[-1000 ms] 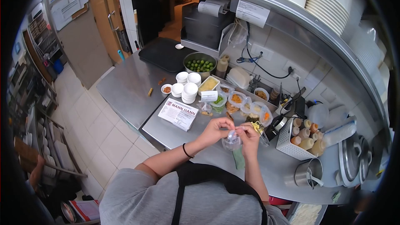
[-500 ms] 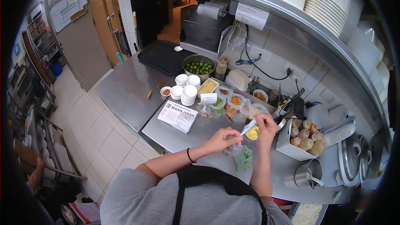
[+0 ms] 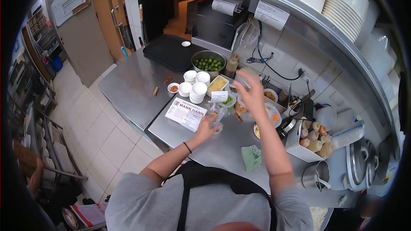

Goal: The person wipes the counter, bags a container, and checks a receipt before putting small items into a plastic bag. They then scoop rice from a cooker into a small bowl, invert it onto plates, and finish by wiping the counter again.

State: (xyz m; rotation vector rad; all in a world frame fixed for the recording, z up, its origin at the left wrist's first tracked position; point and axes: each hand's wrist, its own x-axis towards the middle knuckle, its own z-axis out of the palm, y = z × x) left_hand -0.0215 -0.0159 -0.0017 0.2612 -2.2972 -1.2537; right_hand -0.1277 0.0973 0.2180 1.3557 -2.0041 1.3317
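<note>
My left hand (image 3: pixel 206 129) is low over the steel counter, its fingers closed on a clear plastic bag (image 3: pixel 217 127) just right of the printed menu sheet (image 3: pixel 185 113). Farther right, my right hand (image 3: pixel 251 96) is raised above several bagged ingredients, blurred by motion, with its fingers spread near the plastic lids or containers. I cannot make out anything held in it. Near both hands are a bag of chopped greens (image 3: pixel 227 101), a tub of yellow food (image 3: pixel 218 84) with a white label, and stacks of small white cups (image 3: pixel 198 90).
A green cloth (image 3: pixel 251 158) lies on the counter. To the right stand a white basket of sauce bottles (image 3: pixel 303 151) and a metal pot (image 3: pixel 316 174). Behind are a bowl of green limes (image 3: pixel 208 63) and a black tray (image 3: pixel 168 52). At far left, another person's arm (image 3: pixel 37 175) shows.
Both hands, which were together near the green cloth, have parted. My left hand moved left with the clear bag; my right hand moved up and away toward the back. The view has shifted slightly.
</note>
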